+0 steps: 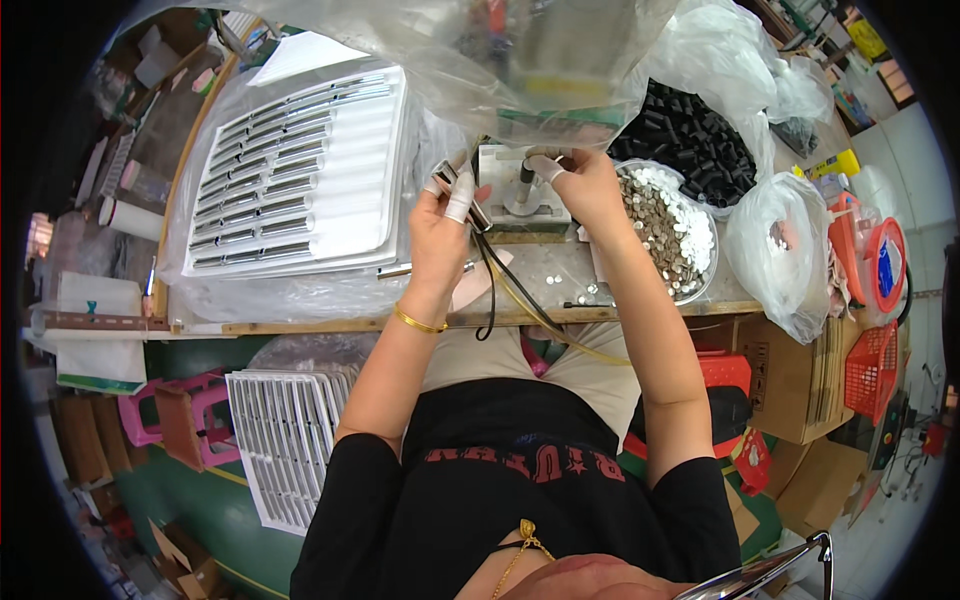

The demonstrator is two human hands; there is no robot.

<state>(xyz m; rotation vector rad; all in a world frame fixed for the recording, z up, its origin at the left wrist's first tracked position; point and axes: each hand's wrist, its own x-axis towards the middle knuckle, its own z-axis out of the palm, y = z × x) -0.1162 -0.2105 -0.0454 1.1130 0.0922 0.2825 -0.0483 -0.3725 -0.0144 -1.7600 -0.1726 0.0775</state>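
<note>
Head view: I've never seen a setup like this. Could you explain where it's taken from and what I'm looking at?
There's no robot here. A wide fisheye camera on a person's head looks down, so straight edges bend toward the rim. The two bare arms belong to that person. The left hand holds a shiny metal piece. The right hand is at a small upright black piece; whether it grips it is unclear. On the workbench, a white tray of metal tubes lies to the left. To the right are a bowl of small discs and a heap of black pieces.
</note>
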